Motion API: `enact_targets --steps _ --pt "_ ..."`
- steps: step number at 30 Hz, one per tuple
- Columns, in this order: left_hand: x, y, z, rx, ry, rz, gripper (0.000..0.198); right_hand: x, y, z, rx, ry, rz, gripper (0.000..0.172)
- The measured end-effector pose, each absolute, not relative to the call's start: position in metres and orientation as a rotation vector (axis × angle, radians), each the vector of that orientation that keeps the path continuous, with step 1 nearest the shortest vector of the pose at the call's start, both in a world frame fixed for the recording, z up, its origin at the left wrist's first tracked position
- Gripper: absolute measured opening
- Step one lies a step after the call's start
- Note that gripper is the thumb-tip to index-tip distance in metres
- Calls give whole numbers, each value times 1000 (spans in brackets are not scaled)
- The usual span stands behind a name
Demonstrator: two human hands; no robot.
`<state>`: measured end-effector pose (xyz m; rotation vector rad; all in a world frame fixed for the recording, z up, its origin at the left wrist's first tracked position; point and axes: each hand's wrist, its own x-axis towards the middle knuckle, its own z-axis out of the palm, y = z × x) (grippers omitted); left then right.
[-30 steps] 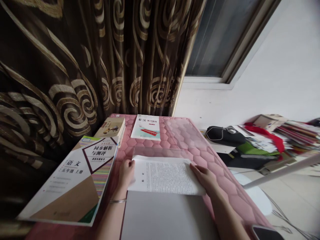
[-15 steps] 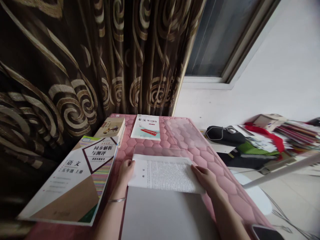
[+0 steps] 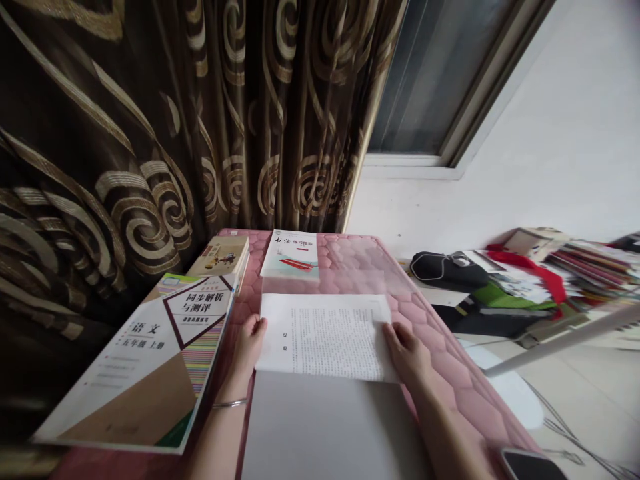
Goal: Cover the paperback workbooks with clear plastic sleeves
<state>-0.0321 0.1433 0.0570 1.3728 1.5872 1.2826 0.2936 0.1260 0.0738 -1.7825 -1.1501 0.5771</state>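
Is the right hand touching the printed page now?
Touching. The head view shows the right hand holding the printed page at its right edge.

Printed page (image 3: pixel 335 337): its columns of small characters are too fine for me to read from here.
Left hand (image 3: pixel 250 343): I see the thumb side; most fingers are hidden, and the forearm leaves by the bottom edge.
Right hand (image 3: pixel 410 353): fingers mostly out of my sight, forearm likewise cut off below.
Grey sheet (image 3: pixel 330 427): the bottom edge crops its near end.
Dark-faced device (image 3: pixel 533 465): cropped below, so I cannot tell what it is.
Workbook (image 3: pixel 125 380): its small cover lines blur for me.
Beige book stack (image 3: pixel 220 257): partly covered by the workbook.
Curtain (image 3: pixel 150 140): runs past the top and left edges.
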Motion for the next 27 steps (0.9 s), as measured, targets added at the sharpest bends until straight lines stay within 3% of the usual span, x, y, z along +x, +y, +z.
enact_targets --steps 11,27 --pt "-31 144 52 1364 1661 1295 35 291 125 73 -1697 -1070 640 56" --pt "-29 143 51 1374 1625 1295 34 292 124 70 -1670 -1013 725 48"
